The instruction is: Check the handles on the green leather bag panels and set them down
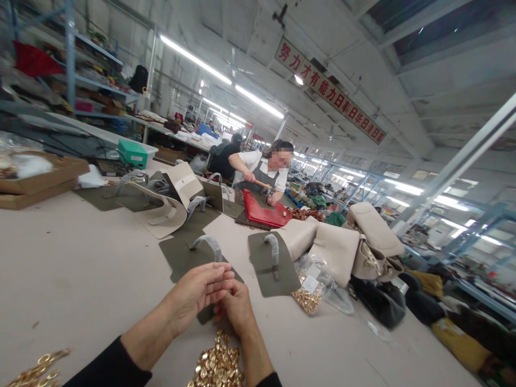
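Note:
My left hand (197,293) and my right hand (237,309) are pressed together over the pale table (80,269), fingers curled around something too small to make out. Just under them lies a heap of small gold metal fittings (217,365). Beyond the fingers lies an olive-grey bag panel (179,258) with a wrapped handle (207,244) on it. A second olive panel with a handle (274,263) lies to the right.
Beige bag bodies (334,250) and a clear packet of gold fittings (310,293) lie at right. More gold pieces (36,371) sit at the near left. A cardboard tray (36,180) stands far left. A co-worker (264,169) bends over a red piece (264,212).

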Tool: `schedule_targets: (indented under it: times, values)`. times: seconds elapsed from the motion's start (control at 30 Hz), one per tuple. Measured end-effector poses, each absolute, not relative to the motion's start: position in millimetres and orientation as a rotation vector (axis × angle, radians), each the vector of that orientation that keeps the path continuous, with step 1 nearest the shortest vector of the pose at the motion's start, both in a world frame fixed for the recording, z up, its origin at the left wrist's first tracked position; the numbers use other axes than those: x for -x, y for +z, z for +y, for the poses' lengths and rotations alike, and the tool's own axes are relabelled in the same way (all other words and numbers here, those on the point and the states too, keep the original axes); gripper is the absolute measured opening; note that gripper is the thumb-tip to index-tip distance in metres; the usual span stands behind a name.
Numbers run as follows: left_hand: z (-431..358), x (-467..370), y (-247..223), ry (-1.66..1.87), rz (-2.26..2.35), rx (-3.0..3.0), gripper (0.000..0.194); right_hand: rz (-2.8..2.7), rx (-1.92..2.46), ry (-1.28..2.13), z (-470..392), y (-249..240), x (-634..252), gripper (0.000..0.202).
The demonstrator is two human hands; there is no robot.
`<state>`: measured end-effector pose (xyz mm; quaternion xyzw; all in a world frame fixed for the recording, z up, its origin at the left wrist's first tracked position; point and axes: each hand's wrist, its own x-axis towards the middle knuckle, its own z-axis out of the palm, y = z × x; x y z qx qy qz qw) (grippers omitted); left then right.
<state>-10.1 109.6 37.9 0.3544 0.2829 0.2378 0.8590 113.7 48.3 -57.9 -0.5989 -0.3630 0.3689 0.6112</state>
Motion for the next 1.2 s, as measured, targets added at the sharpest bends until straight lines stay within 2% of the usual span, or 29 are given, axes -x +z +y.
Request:
schedule_targets:
  times: [1.2]
  values:
    - [107.9, 7.5, 30.0, 0.463, 0.591, -0.768, 0.015, -0.872, 1.356, 0.831, 48.4, -49.3, -109.9, 0.028]
